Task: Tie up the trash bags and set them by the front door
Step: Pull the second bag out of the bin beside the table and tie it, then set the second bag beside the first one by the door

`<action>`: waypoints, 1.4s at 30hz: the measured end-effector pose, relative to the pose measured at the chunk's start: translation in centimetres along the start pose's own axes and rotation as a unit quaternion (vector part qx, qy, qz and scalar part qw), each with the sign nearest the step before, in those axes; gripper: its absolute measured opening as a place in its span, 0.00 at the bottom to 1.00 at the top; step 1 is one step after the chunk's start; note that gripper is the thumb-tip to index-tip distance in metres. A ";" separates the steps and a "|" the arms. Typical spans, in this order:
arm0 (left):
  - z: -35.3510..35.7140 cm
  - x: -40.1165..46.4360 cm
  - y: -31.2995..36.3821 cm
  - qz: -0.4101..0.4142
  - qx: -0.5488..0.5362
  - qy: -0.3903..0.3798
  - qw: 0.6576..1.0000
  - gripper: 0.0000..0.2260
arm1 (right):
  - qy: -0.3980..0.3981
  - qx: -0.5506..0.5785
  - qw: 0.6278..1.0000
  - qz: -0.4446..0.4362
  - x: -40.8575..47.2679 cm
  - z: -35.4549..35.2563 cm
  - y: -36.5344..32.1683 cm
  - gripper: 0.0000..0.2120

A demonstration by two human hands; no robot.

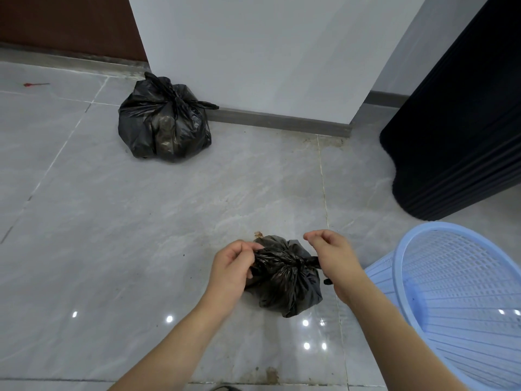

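Observation:
A small black trash bag (284, 283) sits on the grey tiled floor right in front of me, its top twisted into a knot. My left hand (232, 266) pinches one tail of that knot at the bag's left side. On the bag's right side, my right hand (334, 255) grips the other tail, which pokes out below the palm. A larger black trash bag (165, 122), knotted at the top, rests farther back against the base of a white wall (253, 52), beside a dark brown door (67, 21).
A light blue plastic mesh basket (456, 300) stands at the lower right, close to my right forearm. A black ribbed cabinet (462, 136) fills the right side. Small brown scraps lie on the floor near the bag and at the bottom.

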State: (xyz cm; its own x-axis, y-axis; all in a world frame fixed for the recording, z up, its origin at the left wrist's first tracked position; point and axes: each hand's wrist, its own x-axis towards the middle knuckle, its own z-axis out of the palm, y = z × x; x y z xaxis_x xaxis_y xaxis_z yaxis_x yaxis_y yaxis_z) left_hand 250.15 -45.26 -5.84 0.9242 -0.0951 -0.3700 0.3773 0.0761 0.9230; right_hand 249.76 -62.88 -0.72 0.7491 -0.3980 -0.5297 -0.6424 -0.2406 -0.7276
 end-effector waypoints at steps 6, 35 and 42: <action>-4.4 2.0 -0.5 0.181 0.513 0.007 0.839 0.06 | 0.099 -0.366 0.912 -0.156 1.8 -0.5 1.9 0.18; -0.5 9.2 8.6 0.133 0.267 -0.037 0.954 0.09 | -0.049 -0.213 0.967 -0.130 6.4 1.5 -8.0 0.06; -0.6 18.4 18.5 0.159 0.203 0.016 0.966 0.07 | 0.033 -0.128 0.974 -0.186 12.2 2.2 -20.2 0.08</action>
State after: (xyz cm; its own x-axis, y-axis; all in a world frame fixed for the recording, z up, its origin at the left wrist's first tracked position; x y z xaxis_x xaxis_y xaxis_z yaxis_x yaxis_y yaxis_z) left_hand 274.13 -45.01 4.40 0.9934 -0.0988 -0.0585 0.0262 -0.3004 0.9534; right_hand 272.17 -60.95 6.56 0.9311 -0.2955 -0.2140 -0.3539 -0.5882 -0.7272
